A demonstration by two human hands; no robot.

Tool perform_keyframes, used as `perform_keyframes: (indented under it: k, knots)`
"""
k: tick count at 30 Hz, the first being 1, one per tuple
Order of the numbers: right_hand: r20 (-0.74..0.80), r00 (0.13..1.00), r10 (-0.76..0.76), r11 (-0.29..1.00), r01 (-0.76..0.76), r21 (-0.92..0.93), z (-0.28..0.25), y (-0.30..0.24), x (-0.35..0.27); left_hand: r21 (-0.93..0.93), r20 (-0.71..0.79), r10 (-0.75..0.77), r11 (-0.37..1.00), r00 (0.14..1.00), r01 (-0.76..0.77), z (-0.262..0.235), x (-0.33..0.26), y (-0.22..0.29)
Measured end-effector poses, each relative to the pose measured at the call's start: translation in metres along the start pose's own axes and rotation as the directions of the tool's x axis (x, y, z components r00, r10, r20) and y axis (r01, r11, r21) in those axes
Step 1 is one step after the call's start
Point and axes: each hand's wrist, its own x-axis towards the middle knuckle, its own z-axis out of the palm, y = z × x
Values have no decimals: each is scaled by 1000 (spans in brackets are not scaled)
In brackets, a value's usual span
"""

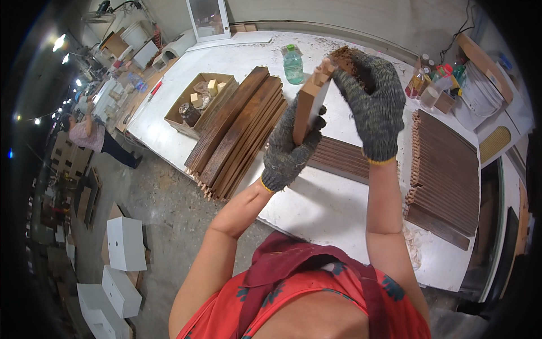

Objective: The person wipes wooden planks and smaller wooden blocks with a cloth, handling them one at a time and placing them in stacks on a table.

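My left hand (pixel 289 144), in a dark grey knitted glove with a yellow cuff, is wrapped round a short wooden board (pixel 309 110) held up and tilted above the table. Small light wooden pegs (pixel 323 70) stick out of the board's upper end. My right hand (pixel 375 99), gloved alike, is curled at that pegged end, its thumb close to the pegs. Rough brown material or staining (pixel 345 59) shows at its fingertips; whether it is a wad or the soiled glove I cannot tell. Below the hands lies a row of dark brown slats (pixel 341 160).
Stacked brown slats (pixel 240 127) lie left, beside a cardboard box (pixel 213 116) holding a jar and pale blocks. More pegged slats (pixel 443 175) lie right. A green-capped bottle (pixel 293 66) stands behind. Bottles (pixel 432 90) crowd the right corner. Another person (pixel 90 135) stands far left.
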Motion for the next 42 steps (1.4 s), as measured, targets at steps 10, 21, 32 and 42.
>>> perform_keyframes:
  k: [10,21,32,42]
  knots:
    - [-90,960,-264,964,266,3,2,-39,-28,35,-85,34,999,996,-31,-12,-9,-10]
    - [174,881,440,753,-468,463,8,3,-25,-661,29,131,746,991,-79,-29,17,25]
    - [-18,871,-490,849,482,214,43,-38,-7,-558,-41,87,824,995,-95,-54,5,-27]
    - [293,900,-324,943,280,181,84,40,-119,-91,-323,183,971,929,-223,-83,23,-9]
